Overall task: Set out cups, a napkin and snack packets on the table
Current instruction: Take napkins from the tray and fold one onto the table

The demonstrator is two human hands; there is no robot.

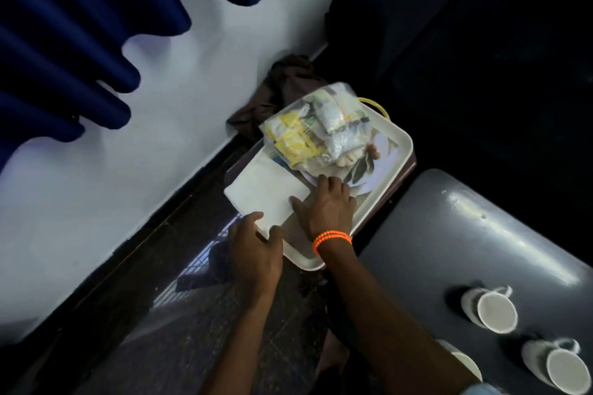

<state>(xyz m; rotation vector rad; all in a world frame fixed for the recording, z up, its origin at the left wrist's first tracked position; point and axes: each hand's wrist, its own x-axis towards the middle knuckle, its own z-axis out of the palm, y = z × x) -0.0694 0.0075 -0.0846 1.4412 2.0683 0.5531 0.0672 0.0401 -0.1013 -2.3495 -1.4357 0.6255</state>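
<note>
While both hands rest unclenched on the folded white paper napkin (268,199), left hand (253,250) at its near corner, right hand (327,208) flat beside it, cream plastic tray (402,141) beneath, two white cups (491,308) on the grey surface (465,228).

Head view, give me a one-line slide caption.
Both hands, left and right, on the napkin on a tray; two cups on the table.

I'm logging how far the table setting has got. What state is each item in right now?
Cups: upright on the grey table, apparently empty.
Napkin: folded, on the tray, hanging over its edge.
Bag of snack packets: on the tray, contents unpacked.
Tray: off the table, beside it.
Left hand: open, fingertips on the napkin's corner.
Right hand: open, flat by the napkin.
</note>
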